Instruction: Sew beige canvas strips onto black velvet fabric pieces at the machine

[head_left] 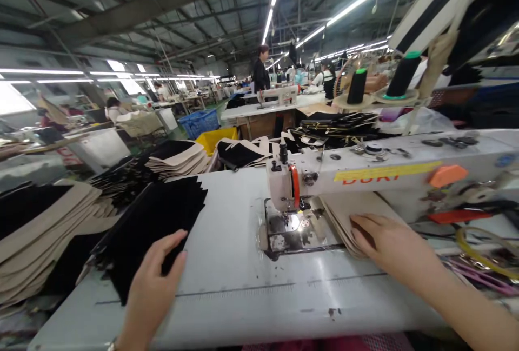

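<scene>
My left hand point(156, 272) is at the near right edge of a stack of black fabric pieces point(162, 221), its thumb and fingers apart. My right hand point(385, 240) lies on a stack of beige fabric pieces point(338, 216), fingers stretched over the top piece and the thumb apart from them. That stack sits beneath the arm of a white sewing machine point(308, 170). Between my hands, the lit needle plate point(284, 226) shows no fabric under the needle. Whether my left fingertips press on the black pieces is hard to tell.
More beige and black pieces point(52, 221) are piled at the left. Behind the machine stand thread cones point(357, 87), a yellow bin point(217, 139) and a blue basket point(198, 123). A yellow ring point(482, 256) and small tools lie at the right. A person point(260, 72) stands farther back.
</scene>
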A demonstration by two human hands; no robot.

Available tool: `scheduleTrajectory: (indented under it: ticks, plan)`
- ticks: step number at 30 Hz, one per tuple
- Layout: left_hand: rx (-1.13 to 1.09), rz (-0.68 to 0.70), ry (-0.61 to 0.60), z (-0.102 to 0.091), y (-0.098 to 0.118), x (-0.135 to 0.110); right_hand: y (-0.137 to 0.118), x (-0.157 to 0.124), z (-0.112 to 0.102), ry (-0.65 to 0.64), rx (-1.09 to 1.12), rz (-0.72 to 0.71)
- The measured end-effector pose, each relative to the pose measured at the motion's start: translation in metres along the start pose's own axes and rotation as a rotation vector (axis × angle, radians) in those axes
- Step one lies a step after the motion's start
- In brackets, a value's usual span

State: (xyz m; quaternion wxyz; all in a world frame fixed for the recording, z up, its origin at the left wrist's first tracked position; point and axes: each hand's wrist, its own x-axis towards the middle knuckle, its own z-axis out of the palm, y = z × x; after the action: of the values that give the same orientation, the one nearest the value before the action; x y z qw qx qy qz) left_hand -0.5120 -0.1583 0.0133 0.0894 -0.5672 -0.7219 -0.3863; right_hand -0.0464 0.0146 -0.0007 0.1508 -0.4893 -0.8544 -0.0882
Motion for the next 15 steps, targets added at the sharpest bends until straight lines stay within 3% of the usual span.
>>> scheduleTrajectory:
  ticks: [3,8,13,15]
  plan:
    - [-0.096,0.082,-0.172,0.027,0.039,-0.011,0.001,-0.001,0.002,0.029,-0.008,-0.013]
    - [-0.264,0.196,-0.414,0.061,0.082,-0.029,0.008,-0.011,0.003,0.086,-0.06,0.037]
    - [-0.399,0.239,-0.577,0.076,0.103,-0.033,0.028,-0.012,-0.003,-0.117,0.136,0.062]
    - [-0.423,0.218,-0.612,0.077,0.102,-0.033,0.038,-0.012,-0.002,-0.102,0.144,0.057]
